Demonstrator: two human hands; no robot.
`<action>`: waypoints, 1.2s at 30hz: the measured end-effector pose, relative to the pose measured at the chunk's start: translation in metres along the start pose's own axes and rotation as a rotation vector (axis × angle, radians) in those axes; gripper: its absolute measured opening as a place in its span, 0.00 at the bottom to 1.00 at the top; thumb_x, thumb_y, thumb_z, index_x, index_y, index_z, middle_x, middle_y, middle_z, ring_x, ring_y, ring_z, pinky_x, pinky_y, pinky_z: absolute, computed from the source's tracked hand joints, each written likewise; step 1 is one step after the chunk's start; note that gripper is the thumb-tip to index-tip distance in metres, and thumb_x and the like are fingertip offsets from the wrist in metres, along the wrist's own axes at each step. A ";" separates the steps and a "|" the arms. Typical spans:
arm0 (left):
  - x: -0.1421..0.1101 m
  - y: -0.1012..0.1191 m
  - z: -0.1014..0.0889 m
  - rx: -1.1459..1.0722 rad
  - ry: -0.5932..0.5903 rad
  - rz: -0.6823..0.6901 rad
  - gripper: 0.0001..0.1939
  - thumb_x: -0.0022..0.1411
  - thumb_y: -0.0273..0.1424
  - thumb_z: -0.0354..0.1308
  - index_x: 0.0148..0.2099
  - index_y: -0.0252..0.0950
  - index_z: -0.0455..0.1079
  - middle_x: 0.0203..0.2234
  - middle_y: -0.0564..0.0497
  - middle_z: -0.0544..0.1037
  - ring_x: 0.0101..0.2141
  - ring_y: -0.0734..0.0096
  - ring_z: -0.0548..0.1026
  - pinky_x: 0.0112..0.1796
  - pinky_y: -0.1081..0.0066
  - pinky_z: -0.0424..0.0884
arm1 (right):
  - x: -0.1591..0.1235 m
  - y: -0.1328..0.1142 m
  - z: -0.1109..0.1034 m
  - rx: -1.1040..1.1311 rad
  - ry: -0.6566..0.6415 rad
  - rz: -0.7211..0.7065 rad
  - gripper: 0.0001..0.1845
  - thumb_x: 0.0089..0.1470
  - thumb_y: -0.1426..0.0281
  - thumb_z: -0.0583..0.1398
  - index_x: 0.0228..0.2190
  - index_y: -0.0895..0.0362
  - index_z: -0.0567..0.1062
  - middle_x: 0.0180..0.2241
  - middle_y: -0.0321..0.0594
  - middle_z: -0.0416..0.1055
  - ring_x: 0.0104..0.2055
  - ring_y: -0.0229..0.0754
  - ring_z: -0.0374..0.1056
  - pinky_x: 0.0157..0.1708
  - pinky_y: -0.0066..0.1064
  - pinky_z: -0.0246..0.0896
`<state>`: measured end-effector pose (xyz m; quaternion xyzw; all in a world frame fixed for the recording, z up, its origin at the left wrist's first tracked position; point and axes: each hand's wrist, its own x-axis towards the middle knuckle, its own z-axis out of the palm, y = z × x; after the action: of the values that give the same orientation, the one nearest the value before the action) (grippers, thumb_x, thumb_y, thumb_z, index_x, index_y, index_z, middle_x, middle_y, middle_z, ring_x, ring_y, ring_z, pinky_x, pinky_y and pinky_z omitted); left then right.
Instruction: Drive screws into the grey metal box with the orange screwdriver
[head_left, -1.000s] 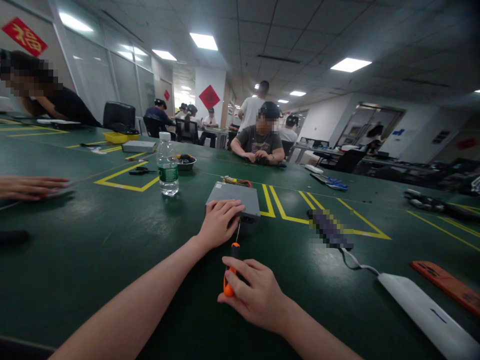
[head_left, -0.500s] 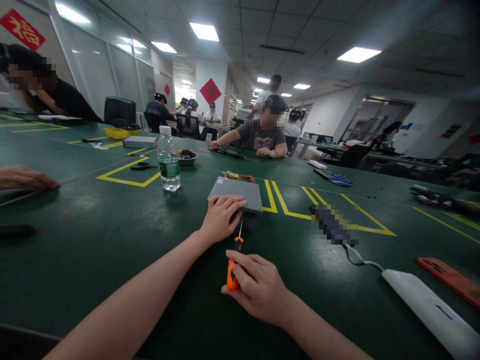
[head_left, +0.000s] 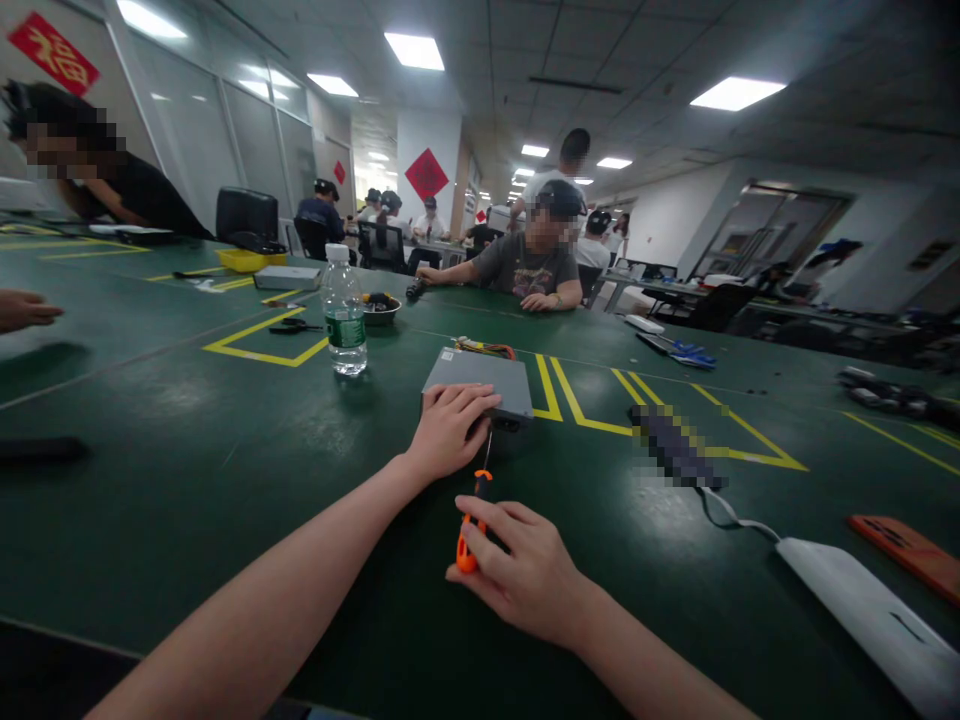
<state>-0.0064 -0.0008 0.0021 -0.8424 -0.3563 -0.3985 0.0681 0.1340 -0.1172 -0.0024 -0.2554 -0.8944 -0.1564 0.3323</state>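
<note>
A grey metal computer power supply (head_left: 484,370) lies on the green table in front of me, with coloured cables at its far side. My left hand (head_left: 452,428) grips its near left part, fingers over the top and thumb down by the front face. Between the thumb and fingers of my right hand (head_left: 519,562) is an orange and black screwdriver (head_left: 468,553). Its thin shaft points up and away toward the power supply's near face. The tip meets or nearly meets that face; exact contact is too small to tell.
Left of the power supply stands a water bottle (head_left: 346,325), with a metal bowl (head_left: 381,312) behind it. To the right are a blurred dark object (head_left: 675,445), a white power strip (head_left: 862,610) and an orange phone (head_left: 907,550). A person (head_left: 532,255) sits across the table.
My view has shifted slightly, so the table things appear a little further right. Both hands keep their holds. The person across has moved one hand, and the hand at far left has lifted.
</note>
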 end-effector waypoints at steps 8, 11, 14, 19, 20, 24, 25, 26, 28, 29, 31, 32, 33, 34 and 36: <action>0.000 0.001 -0.001 0.016 0.003 -0.005 0.15 0.61 0.29 0.49 0.51 0.43 0.65 0.51 0.53 0.70 0.51 0.65 0.65 0.48 0.61 0.53 | 0.006 -0.004 -0.007 -0.011 -0.166 0.016 0.16 0.58 0.65 0.53 0.47 0.58 0.67 0.45 0.50 0.70 0.40 0.43 0.69 0.37 0.35 0.66; 0.000 0.001 0.000 0.019 0.001 -0.008 0.15 0.61 0.29 0.49 0.51 0.43 0.65 0.51 0.53 0.70 0.51 0.65 0.66 0.49 0.61 0.53 | 0.004 -0.004 -0.004 -0.027 -0.068 -0.008 0.12 0.58 0.65 0.54 0.39 0.60 0.70 0.44 0.51 0.71 0.36 0.41 0.70 0.33 0.31 0.66; 0.000 0.001 0.000 0.016 0.008 -0.009 0.15 0.61 0.29 0.49 0.51 0.43 0.65 0.51 0.53 0.70 0.51 0.65 0.66 0.49 0.60 0.52 | -0.002 -0.002 0.001 -0.002 -0.011 0.010 0.10 0.57 0.64 0.56 0.34 0.60 0.68 0.42 0.50 0.72 0.33 0.38 0.70 0.30 0.29 0.65; 0.001 0.001 0.001 0.009 0.008 -0.010 0.15 0.61 0.30 0.49 0.51 0.43 0.65 0.51 0.53 0.70 0.51 0.65 0.66 0.50 0.60 0.52 | -0.001 0.000 0.001 0.098 -0.035 0.050 0.16 0.57 0.60 0.55 0.39 0.61 0.66 0.41 0.51 0.71 0.40 0.42 0.69 0.38 0.33 0.67; 0.001 0.000 0.001 0.010 0.007 -0.011 0.15 0.61 0.30 0.49 0.51 0.43 0.65 0.51 0.52 0.70 0.51 0.65 0.66 0.49 0.60 0.52 | 0.000 0.000 -0.001 0.098 -0.062 0.051 0.17 0.57 0.61 0.54 0.42 0.62 0.65 0.42 0.52 0.70 0.41 0.43 0.69 0.39 0.33 0.67; 0.001 0.001 0.000 0.007 -0.002 -0.011 0.15 0.61 0.30 0.49 0.51 0.43 0.65 0.51 0.52 0.70 0.51 0.65 0.66 0.49 0.60 0.52 | 0.006 -0.003 -0.009 0.029 -0.142 0.015 0.17 0.59 0.66 0.52 0.48 0.59 0.65 0.43 0.51 0.69 0.42 0.44 0.69 0.37 0.34 0.67; 0.001 0.001 0.000 0.006 -0.004 -0.012 0.15 0.61 0.29 0.49 0.51 0.43 0.65 0.51 0.52 0.70 0.51 0.65 0.66 0.49 0.60 0.52 | 0.006 -0.003 -0.009 0.011 -0.124 0.007 0.16 0.59 0.66 0.52 0.47 0.59 0.66 0.43 0.52 0.69 0.41 0.44 0.69 0.36 0.34 0.67; 0.001 0.001 0.000 0.005 -0.004 -0.013 0.15 0.61 0.29 0.49 0.51 0.43 0.65 0.51 0.52 0.70 0.51 0.65 0.65 0.49 0.60 0.52 | 0.005 -0.003 -0.008 0.001 -0.092 0.001 0.15 0.58 0.66 0.52 0.45 0.60 0.67 0.43 0.52 0.69 0.40 0.44 0.69 0.34 0.34 0.67; 0.001 0.001 0.001 0.002 -0.008 -0.013 0.15 0.61 0.29 0.49 0.51 0.43 0.64 0.52 0.52 0.70 0.51 0.64 0.65 0.49 0.60 0.52 | 0.001 -0.002 -0.005 -0.003 -0.017 0.005 0.12 0.57 0.66 0.54 0.40 0.61 0.67 0.43 0.54 0.70 0.37 0.43 0.70 0.32 0.33 0.67; 0.001 0.001 0.001 0.001 -0.009 -0.012 0.15 0.61 0.29 0.49 0.51 0.43 0.64 0.52 0.52 0.70 0.51 0.64 0.65 0.49 0.59 0.52 | -0.001 -0.001 -0.002 0.003 0.015 0.009 0.12 0.56 0.66 0.55 0.39 0.61 0.67 0.43 0.54 0.70 0.37 0.42 0.70 0.32 0.32 0.67; 0.001 0.001 0.001 -0.001 -0.007 -0.012 0.16 0.61 0.29 0.49 0.51 0.43 0.64 0.52 0.52 0.70 0.51 0.64 0.65 0.49 0.60 0.52 | -0.005 0.001 0.001 0.027 0.050 0.016 0.11 0.56 0.66 0.56 0.37 0.60 0.65 0.42 0.54 0.71 0.37 0.42 0.71 0.33 0.33 0.67; 0.001 0.001 0.001 -0.001 -0.005 -0.012 0.16 0.61 0.29 0.49 0.51 0.43 0.64 0.52 0.52 0.70 0.51 0.64 0.65 0.48 0.60 0.52 | -0.005 0.001 0.002 0.042 0.050 0.023 0.11 0.56 0.65 0.56 0.37 0.60 0.65 0.42 0.53 0.71 0.39 0.42 0.70 0.35 0.33 0.67; 0.001 0.001 0.001 -0.001 -0.002 -0.011 0.16 0.61 0.29 0.49 0.51 0.43 0.64 0.52 0.52 0.70 0.51 0.64 0.65 0.48 0.60 0.52 | -0.005 0.001 0.001 0.056 0.042 0.031 0.12 0.56 0.64 0.56 0.37 0.60 0.64 0.41 0.52 0.71 0.40 0.43 0.70 0.36 0.34 0.67; 0.001 0.000 0.001 0.001 0.001 -0.010 0.16 0.61 0.29 0.49 0.51 0.43 0.65 0.52 0.52 0.70 0.51 0.64 0.65 0.48 0.60 0.52 | -0.003 0.001 0.000 0.068 0.022 0.039 0.14 0.56 0.62 0.55 0.38 0.60 0.64 0.41 0.52 0.71 0.41 0.43 0.70 0.38 0.34 0.67; 0.001 0.000 0.001 0.006 0.000 -0.010 0.15 0.61 0.29 0.49 0.51 0.44 0.65 0.51 0.52 0.70 0.51 0.64 0.66 0.48 0.60 0.52 | 0.001 0.000 -0.004 0.077 -0.039 0.047 0.17 0.58 0.61 0.53 0.43 0.61 0.64 0.42 0.52 0.70 0.42 0.44 0.69 0.39 0.35 0.67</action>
<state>-0.0051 -0.0002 0.0017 -0.8402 -0.3618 -0.3980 0.0685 0.1356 -0.1187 0.0010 -0.2664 -0.8998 -0.1090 0.3278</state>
